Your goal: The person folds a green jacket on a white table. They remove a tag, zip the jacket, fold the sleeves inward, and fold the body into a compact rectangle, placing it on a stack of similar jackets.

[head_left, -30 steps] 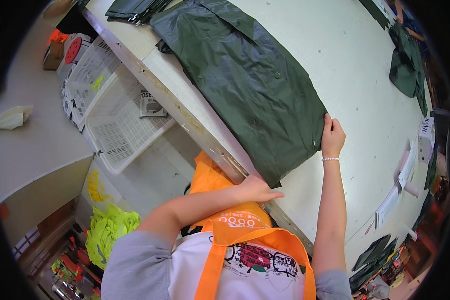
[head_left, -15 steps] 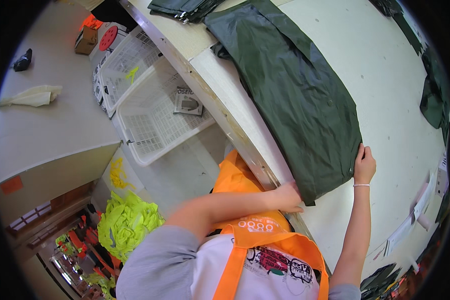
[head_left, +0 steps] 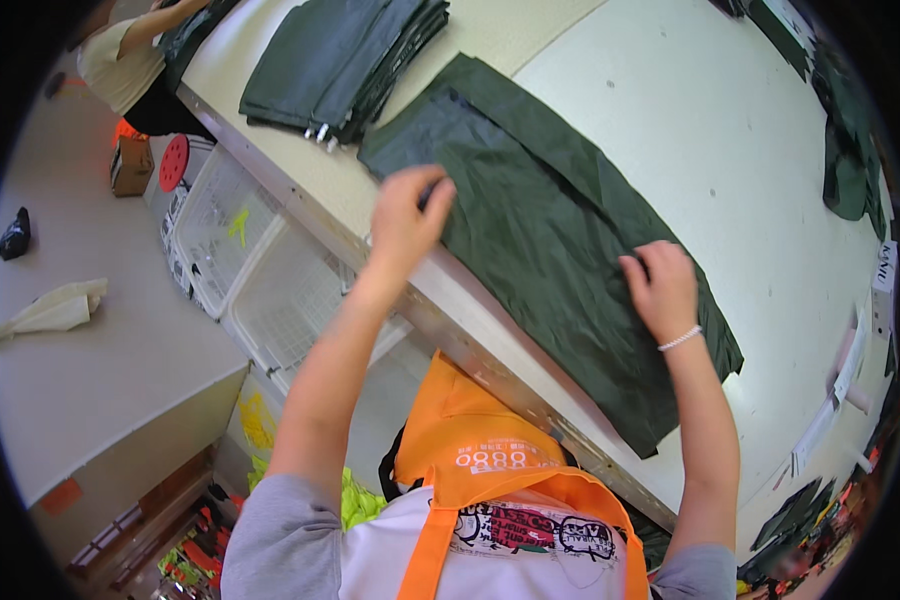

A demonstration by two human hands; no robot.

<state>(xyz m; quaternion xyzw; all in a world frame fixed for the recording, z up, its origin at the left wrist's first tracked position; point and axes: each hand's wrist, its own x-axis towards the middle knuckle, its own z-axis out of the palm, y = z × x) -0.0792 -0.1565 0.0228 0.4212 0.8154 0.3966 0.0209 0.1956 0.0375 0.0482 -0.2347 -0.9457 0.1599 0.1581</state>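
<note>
A dark green, smooth rain garment [head_left: 560, 230] lies folded into a long panel, slanting across the white table. At its near left edge is my left hand [head_left: 407, 220], its thumb and fingers closed on a dark bit of the garment's edge, slightly blurred. My right hand [head_left: 665, 288] rests on the lower right part of the fabric, fingers bent and thumb apart, gripping no fold that I can see. Just beyond the garment's far left end sits a stack of folded dark green garments [head_left: 345, 60], with small white tabs at its near edge.
White plastic baskets [head_left: 290, 290] stand on the floor left of the table edge [head_left: 450, 340]. A co-worker [head_left: 125, 70] handles dark fabric at the far left. A red round stool [head_left: 174, 162] and a cardboard box [head_left: 131, 166] are nearby. More dark garments [head_left: 850, 160] lie far right.
My left hand has moved up from the garment's near corner to its left edge. My right hand has left the right corner and moved inward. The stack and a co-worker show more fully.
</note>
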